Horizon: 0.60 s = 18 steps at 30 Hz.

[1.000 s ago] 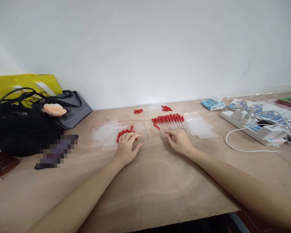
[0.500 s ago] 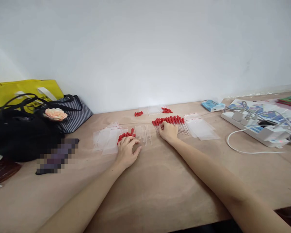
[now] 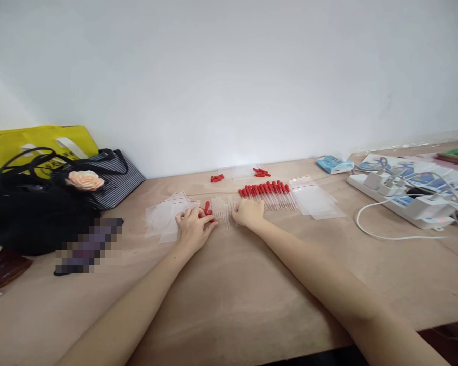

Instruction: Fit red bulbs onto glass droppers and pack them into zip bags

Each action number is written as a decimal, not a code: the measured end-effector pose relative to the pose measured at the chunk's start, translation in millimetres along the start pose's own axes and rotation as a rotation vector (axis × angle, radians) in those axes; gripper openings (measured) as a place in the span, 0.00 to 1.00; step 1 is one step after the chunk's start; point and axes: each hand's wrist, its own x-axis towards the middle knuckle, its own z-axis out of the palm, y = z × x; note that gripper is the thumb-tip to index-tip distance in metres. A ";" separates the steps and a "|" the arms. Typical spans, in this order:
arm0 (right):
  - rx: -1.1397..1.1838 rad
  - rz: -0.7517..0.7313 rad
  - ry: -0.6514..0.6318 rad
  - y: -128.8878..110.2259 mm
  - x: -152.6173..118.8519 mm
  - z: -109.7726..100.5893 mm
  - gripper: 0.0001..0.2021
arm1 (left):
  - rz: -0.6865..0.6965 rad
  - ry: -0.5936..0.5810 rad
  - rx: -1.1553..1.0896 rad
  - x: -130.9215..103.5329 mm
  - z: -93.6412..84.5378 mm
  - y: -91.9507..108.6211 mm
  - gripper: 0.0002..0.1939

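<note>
My left hand (image 3: pixel 194 226) is over the small pile of red rubber bulbs (image 3: pixel 207 207), its fingers closed on a red bulb. Just right of that pile lie several clear thin tubes (image 3: pixel 222 208) side by side. My right hand (image 3: pixel 249 212) is at the right end of these tubes, fingertips pinched on a clear tube. Behind it, a row of red-capped droppers (image 3: pixel 265 189) lies with the caps toward the wall. Clear plastic bags (image 3: pixel 168 216) are spread left of my left hand, and more clear bags (image 3: pixel 315 199) lie right of the row.
Farther back are two small red piles (image 3: pixel 217 178) and more clear tubes (image 3: pixel 242 173). A white power strip (image 3: pixel 400 201) with cables and a blue packet (image 3: pixel 334 164) lie at the right. At the left stand a black bag (image 3: pixel 34 213), a striped bag (image 3: pixel 125 178) and a yellow bag (image 3: pixel 76 136).
My right hand has moved left and toward me, from the capped row to the loose tubes. My left hand has shifted slightly left, and its fingers have curled in.
</note>
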 end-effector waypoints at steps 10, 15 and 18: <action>0.076 -0.022 0.019 8.0 1.3 -6.3 0.16 | 0.295 0.160 -0.118 1.1 -4.5 5.2 0.09; 0.159 -0.210 0.055 41.6 -12.0 -14.1 0.10 | 0.376 -0.041 -0.315 -9.8 -6.2 40.2 0.10; 0.256 -0.429 0.119 68.0 -21.2 -14.3 0.08 | 0.301 -0.142 -0.396 -12.1 -5.3 54.0 0.10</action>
